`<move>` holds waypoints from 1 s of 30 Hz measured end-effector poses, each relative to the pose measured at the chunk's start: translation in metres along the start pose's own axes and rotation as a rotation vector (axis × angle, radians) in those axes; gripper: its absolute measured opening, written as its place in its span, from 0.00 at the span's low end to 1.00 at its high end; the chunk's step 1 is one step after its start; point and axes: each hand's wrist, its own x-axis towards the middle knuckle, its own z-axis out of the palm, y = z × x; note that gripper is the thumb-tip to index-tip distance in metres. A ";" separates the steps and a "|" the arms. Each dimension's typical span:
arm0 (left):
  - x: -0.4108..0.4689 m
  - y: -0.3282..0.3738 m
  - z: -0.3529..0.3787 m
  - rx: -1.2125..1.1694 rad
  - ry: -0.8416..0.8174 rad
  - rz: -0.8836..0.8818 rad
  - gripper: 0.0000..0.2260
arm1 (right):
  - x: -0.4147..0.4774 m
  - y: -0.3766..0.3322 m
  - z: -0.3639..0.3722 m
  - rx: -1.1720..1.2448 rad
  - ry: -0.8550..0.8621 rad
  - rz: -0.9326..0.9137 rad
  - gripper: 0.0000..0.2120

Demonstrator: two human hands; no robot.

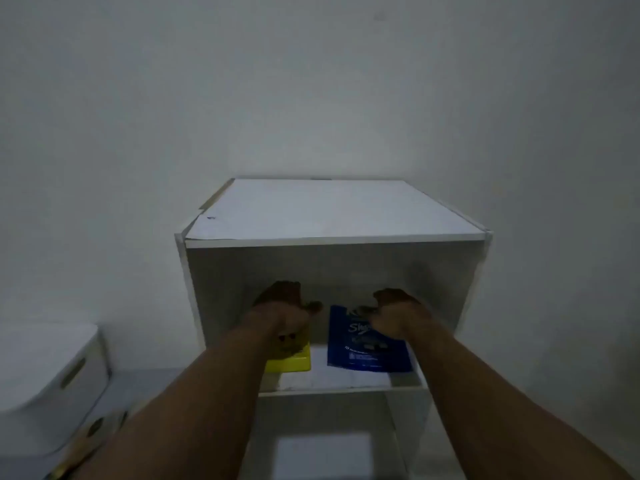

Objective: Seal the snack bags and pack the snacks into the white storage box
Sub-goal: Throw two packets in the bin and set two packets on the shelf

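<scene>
The upper compartment of the white shelf unit (332, 216) is open only at the front; its top panel, side walls and back close it in. The left hand (280, 306) and right hand (398, 313) fill much of the opening, with a gap between them. On the shelf board (318, 380) a flat yellow snack bag (294, 362) lies left and a flat blue snack bag (360, 355) right, with a bare strip between them and along the front edge.

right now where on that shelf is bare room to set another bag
The shelf unit top is bare. Inside: a narrow strip between yellow bag and blue bag, plus the front edge. Crowded at back: left hand and right hand.
</scene>
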 end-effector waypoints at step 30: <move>0.075 -0.045 0.026 0.051 -0.231 -0.214 0.34 | 0.099 0.027 0.044 0.002 -0.206 -0.020 0.39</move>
